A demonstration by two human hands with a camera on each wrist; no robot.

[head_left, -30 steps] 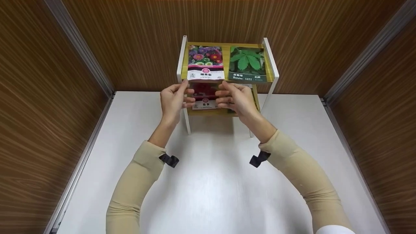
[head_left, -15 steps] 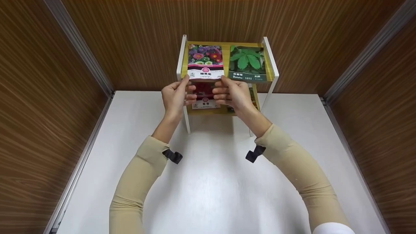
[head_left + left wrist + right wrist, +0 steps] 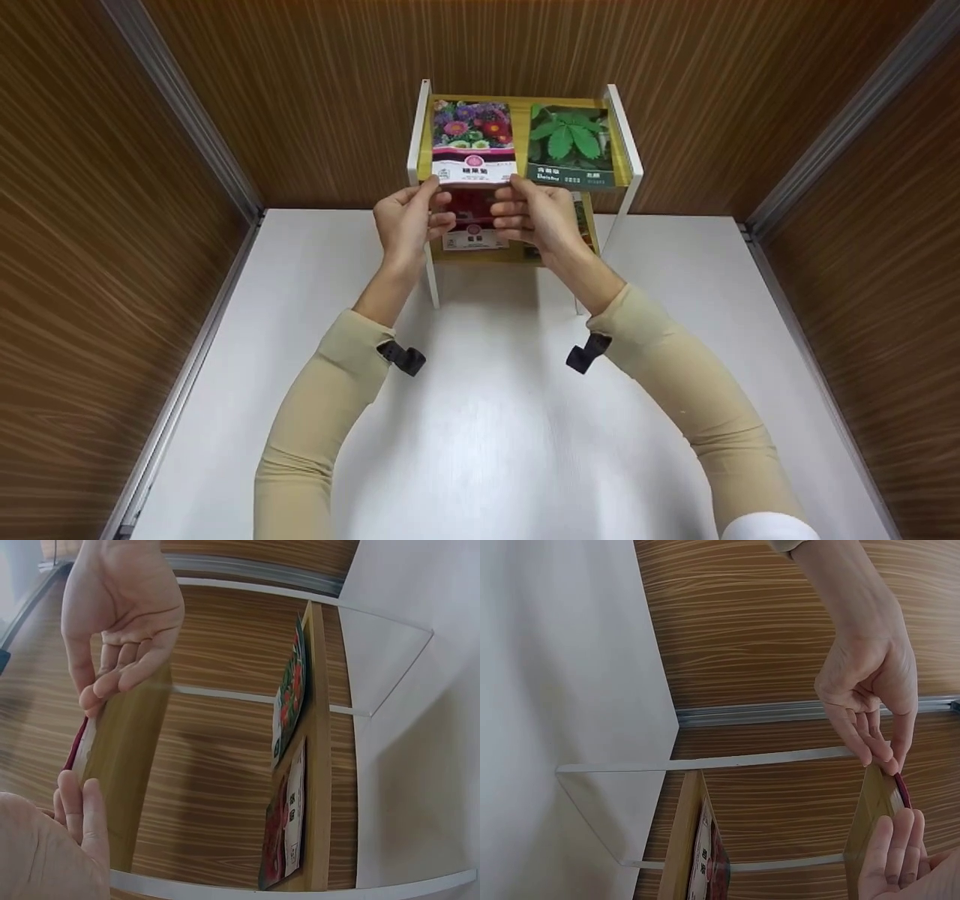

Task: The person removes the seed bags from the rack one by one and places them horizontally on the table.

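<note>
The flower packet (image 3: 474, 139) is on the upper shelf (image 3: 521, 124) of the small rack, near 12 o'clock over the white counter (image 3: 465, 420). The left hand (image 3: 405, 221) pinches its 7 o'clock corner and the right hand (image 3: 544, 221) its 5 o'clock corner — so each grip is closed on the packet, thumb on top. The leaf packet (image 3: 570, 142) lies just beside it at 3 o'clock, and at 6 o'clock, one level below, a red packet (image 3: 475, 240) lies partly behind the fingers. Whether the flower packet's underside rests fully on the shelf, I cannot tell. The step in hand seems to be the adjusting of its position; the next move probably calls for making it straight with its neighbour — then freeing both corners evenly.
</note>
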